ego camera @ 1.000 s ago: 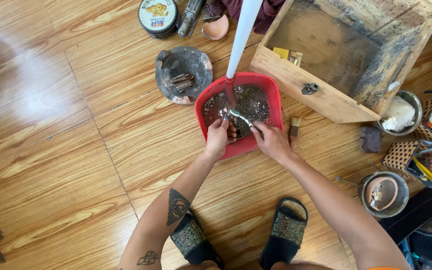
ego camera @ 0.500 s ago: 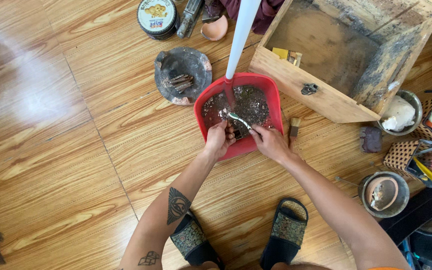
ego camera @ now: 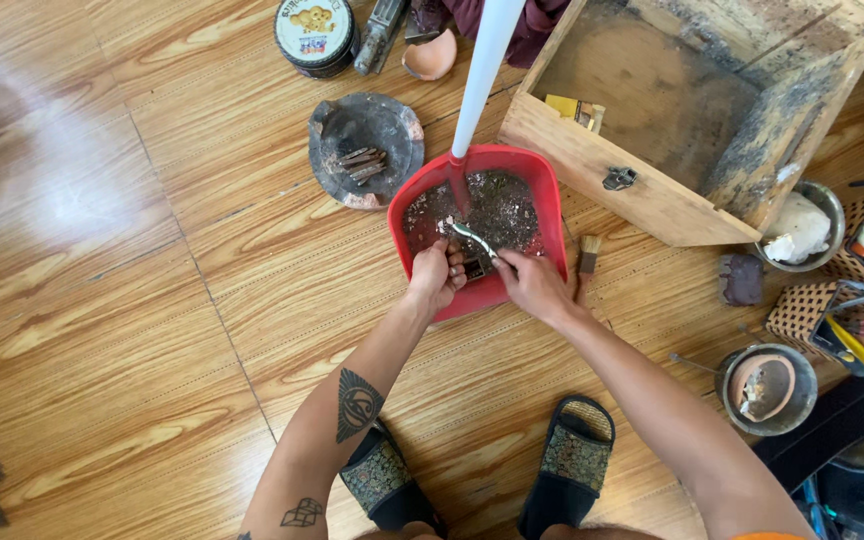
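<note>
A red dustpan [ego camera: 544, 205] with a white upright handle [ego camera: 485, 62] lies on the wooden floor, holding dark dirt and debris. My left hand [ego camera: 435, 279] rests on its near rim, fingers curled on a small dark piece. My right hand [ego camera: 530, 285] grips a thin metal tool [ego camera: 472, 237], its pale tip pointing left into the dirt. Both hands meet over the near part of the pan.
A wooden box [ego camera: 687, 110] lies open to the right. A broken dark dish with rusty bits [ego camera: 364, 150] sits left of the pan, a round tin [ego camera: 316, 35] beyond. A small brush [ego camera: 587, 258], metal bowls [ego camera: 767, 388] and tools [ego camera: 852, 335] crowd the right. My sandalled feet [ego camera: 572, 465] are below.
The hands have shifted only slightly over the dustpan; the metal tool's tip has moved a little within the dirt.
</note>
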